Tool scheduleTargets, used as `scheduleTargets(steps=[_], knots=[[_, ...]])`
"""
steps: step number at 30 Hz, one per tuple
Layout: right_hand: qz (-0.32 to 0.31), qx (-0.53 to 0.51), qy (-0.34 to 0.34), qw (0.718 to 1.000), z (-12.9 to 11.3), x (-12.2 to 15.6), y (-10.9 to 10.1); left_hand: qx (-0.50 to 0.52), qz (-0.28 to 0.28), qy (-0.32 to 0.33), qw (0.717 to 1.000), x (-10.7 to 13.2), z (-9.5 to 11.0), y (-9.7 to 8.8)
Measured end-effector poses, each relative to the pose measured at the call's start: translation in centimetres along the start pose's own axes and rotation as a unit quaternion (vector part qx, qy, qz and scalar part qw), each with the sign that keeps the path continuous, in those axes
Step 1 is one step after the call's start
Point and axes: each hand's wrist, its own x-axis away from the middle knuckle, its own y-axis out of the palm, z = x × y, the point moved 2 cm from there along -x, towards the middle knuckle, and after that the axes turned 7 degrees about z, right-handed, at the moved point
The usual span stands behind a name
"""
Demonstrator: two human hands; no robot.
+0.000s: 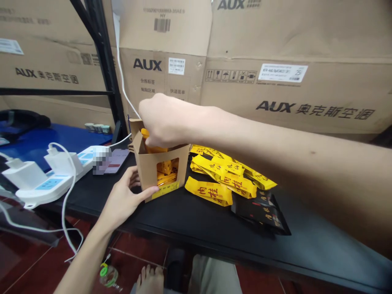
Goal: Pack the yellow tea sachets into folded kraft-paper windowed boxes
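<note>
Far left of the left hand (124,200), a blue surface (58,139) is spreading; nearer, a white power strip (55,183) is lying on the black table (171,216), its cords trailing down. A phone (118,161) is lying just beyond that hand, and cartons (239,94) are standing behind both hands. Below, a bottle (108,275) is sitting on the red floor (134,257).

The left hand is grasping the box (147,167) low on its left side, its thumb pressing the front. The right hand (156,118) is bending into the box's open top; its fingers are partly hiding, so whether they are gripping anything, one cannot tell. Right of the left hand, yellow packets (211,192) are lying in a heap, with black packets (260,212) farther right.

The table's front edge is running near the left hand, while bare tabletop is stretching under the right forearm.
</note>
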Motion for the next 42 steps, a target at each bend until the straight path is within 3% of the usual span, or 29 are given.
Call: scheduleTargets(steps=[5, 11, 16, 21, 24, 27, 29, 32, 34, 36, 39, 42], knots=[[-0.054, -0.056, 0.004, 0.997, -0.9, -1.1, 0.3, -0.004, -0.007, 0.002, 1.000, 0.0, -0.3, -0.1], [-0.153, -0.184, 0.055, 0.969, -0.1, -2.1, 1.0, -0.001, -0.008, -0.002, 1.000, 0.0, -0.3, 0.0], [-0.173, -0.077, 0.095, 0.977, -1.1, -2.1, 0.9, -0.008, -0.007, 0.014, 1.000, 0.0, -0.1, 0.0], [-0.184, -0.017, 0.021, 0.982, -2.3, -2.1, 2.5, -0.017, -0.005, 0.002, 1.000, 0.1, 0.2, -0.1], [-0.199, -0.135, 0.054, 0.969, -1.4, -2.2, 4.2, -0.016, -0.007, 0.000, 1.000, 0.0, 0.1, -0.1], [-0.250, -0.276, 0.125, 0.919, -0.2, -2.1, 5.7, -0.016, -0.013, 0.005, 1.000, 0.0, -0.1, -0.1], [-0.275, -0.296, 0.109, 0.908, 0.2, -2.2, 6.2, -0.016, -0.013, 0.007, 1.000, 0.0, -0.1, -0.1], [-0.242, -0.296, 0.058, 0.922, 0.3, -2.4, 6.3, -0.016, -0.013, 0.004, 1.000, 0.0, -0.1, -0.1], [-0.209, -0.297, 0.067, 0.929, 0.3, -2.5, 6.0, -0.017, -0.011, 0.003, 1.000, 0.0, -0.1, -0.2], [-0.231, -0.283, 0.079, 0.928, 0.3, -2.2, 5.7, -0.015, -0.010, 0.001, 1.000, 0.0, -0.2, -0.2], [-0.265, -0.226, 0.041, 0.936, 0.1, -1.6, 5.0, -0.010, -0.011, 0.000, 1.000, 0.0, -0.2, -0.2], [-0.199, -0.175, -0.016, 0.964, 0.1, -0.6, 3.5, -0.012, -0.005, -0.002, 1.000, 0.0, -0.2, -0.2]])
